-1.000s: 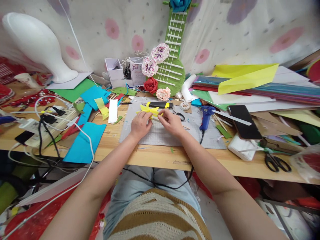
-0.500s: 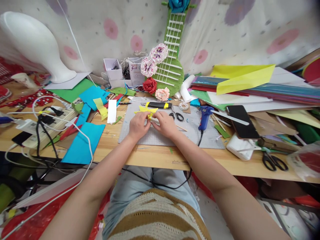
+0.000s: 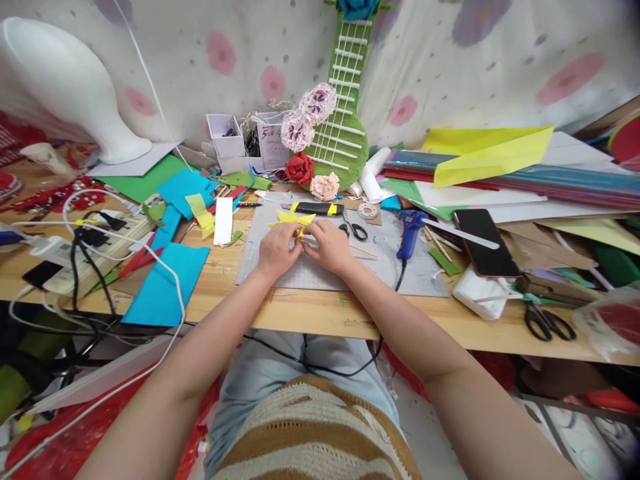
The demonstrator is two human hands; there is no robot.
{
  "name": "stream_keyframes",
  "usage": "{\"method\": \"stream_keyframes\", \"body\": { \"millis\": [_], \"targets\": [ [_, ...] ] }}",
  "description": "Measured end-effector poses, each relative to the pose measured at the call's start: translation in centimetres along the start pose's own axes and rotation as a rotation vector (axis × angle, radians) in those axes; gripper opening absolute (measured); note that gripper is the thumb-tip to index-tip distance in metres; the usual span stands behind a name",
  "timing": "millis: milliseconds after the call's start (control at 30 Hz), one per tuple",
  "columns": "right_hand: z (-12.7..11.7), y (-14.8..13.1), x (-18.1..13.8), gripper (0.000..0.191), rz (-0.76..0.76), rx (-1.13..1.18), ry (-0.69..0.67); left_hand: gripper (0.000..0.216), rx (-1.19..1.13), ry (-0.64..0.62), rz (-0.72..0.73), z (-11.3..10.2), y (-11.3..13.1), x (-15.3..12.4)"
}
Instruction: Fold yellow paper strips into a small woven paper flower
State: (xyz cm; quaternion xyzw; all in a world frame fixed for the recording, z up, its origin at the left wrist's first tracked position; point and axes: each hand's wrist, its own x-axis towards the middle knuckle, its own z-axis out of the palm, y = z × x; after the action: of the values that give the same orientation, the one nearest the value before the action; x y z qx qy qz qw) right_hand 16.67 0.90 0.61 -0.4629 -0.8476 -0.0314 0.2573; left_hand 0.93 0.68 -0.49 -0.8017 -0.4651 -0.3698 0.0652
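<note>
Between my hands is a yellow pointed paper shape [image 3: 299, 218], like a star or flower, its lower part covered by my fingers. My left hand [image 3: 278, 247] pinches it from the left. From the other side my right hand [image 3: 327, 245] closes on it, fingertips almost meeting those of the left. Both rest low over a grey cutting mat [image 3: 320, 279]. Just behind the paper lies a black and yellow utility knife [image 3: 324, 209]. Small black scissors [image 3: 358, 232] and a roll of white tape [image 3: 368, 211] are right of it, and a thin wooden stick [image 3: 364, 251] lies beside my right hand.
A blue glue gun [image 3: 411, 235] stands at the mat's right, its cord hanging over the table edge. Further right are a phone [image 3: 485, 243] and larger scissors [image 3: 550, 323]. Blue paper [image 3: 167, 283] and a power strip [image 3: 113, 243] lie left; a green guitar-shaped piece [image 3: 345, 127] leans behind.
Almost nothing differs. Both hands keep their hold on the yellow paper, with only a slight shift of the fingers and a small tilt of the view.
</note>
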Motion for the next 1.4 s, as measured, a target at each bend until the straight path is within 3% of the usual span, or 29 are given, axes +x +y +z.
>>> {"method": "stream_keyframes", "body": {
  "millis": [1067,1400],
  "targets": [
    [-0.61,0.15,-0.10,0.020,-0.018,0.053,-0.032,0.022,0.016,-0.028,0.005,-0.10,0.12,0.02],
    [-0.08,-0.06,-0.15,0.021,0.011,0.042,0.056,0.019,0.043,-0.033,0.042,0.06,0.14,0.03]
  ]
}}
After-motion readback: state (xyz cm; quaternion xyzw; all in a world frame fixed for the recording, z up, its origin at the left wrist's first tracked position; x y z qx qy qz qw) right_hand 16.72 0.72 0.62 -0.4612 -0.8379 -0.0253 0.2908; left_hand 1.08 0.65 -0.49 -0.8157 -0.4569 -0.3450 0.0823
